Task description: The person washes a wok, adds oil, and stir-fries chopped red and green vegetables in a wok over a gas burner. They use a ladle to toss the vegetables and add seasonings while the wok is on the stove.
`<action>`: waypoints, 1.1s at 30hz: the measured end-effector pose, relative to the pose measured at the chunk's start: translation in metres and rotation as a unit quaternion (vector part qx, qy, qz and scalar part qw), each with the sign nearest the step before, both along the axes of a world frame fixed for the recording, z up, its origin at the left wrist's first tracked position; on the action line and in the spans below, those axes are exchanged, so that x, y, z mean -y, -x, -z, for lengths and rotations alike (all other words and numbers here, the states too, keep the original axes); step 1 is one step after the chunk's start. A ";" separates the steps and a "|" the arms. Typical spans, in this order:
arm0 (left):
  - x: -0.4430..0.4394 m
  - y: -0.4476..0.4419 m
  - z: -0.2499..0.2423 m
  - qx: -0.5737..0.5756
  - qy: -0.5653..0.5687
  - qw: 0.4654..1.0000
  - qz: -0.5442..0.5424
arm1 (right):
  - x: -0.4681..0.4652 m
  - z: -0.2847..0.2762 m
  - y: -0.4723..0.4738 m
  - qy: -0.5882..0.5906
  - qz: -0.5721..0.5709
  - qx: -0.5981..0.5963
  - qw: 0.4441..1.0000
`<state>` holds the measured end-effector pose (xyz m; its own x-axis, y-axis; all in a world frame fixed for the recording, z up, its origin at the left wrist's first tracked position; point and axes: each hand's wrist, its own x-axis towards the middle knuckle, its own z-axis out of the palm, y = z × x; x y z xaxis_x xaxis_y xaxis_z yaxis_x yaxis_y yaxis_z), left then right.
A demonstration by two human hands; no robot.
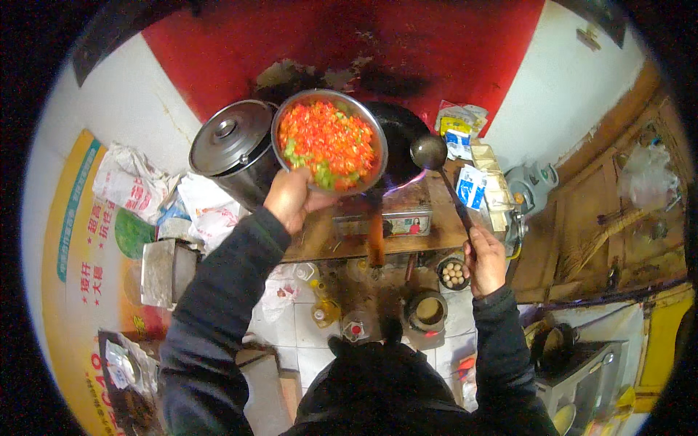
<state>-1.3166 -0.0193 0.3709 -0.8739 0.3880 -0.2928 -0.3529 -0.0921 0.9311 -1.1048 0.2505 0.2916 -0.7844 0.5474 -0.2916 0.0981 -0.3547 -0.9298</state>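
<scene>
My left hand [294, 200] grips the near rim of a round metal bowl [380, 125], which holds chopped red and green peppers [326, 140]. The bowl is raised and partly covers a black wok [401, 133] behind it. In my right hand [485, 261] is the handle of a long metal ladle [429, 152]; its round head is at the right edge of the wok. A bluish-violet flame [406, 184] shows below the wok, over the gas stove [410, 224].
Left of the bowl stands a large lidded metal pot [232, 136]. Seasoning packets [471, 187] and a sectioned tray [491, 180] lie at the right, near a gas cylinder [537, 182]. A bowl of eggs [453, 274], a pot [428, 312] and an oil bottle [326, 313] stand lower down.
</scene>
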 end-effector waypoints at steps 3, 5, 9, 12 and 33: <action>-0.032 0.045 0.003 -0.012 0.086 0.996 -0.036 | -0.002 -0.001 0.000 0.004 0.006 -0.002 1.000; -0.043 0.075 0.011 -0.066 0.117 0.991 -0.016 | 0.000 -0.004 0.000 -0.015 0.012 -0.002 1.000; -0.066 0.117 0.028 -0.172 0.298 0.932 -0.111 | -0.002 -0.006 0.001 -0.037 0.010 -0.015 0.999; -0.074 0.132 0.030 -0.340 0.514 0.779 -0.117 | -0.005 -0.002 0.001 -0.027 0.003 -0.022 0.999; -0.091 0.118 -0.023 -0.665 0.453 0.587 -0.087 | -0.009 0.028 0.010 -0.492 -0.017 -0.014 0.870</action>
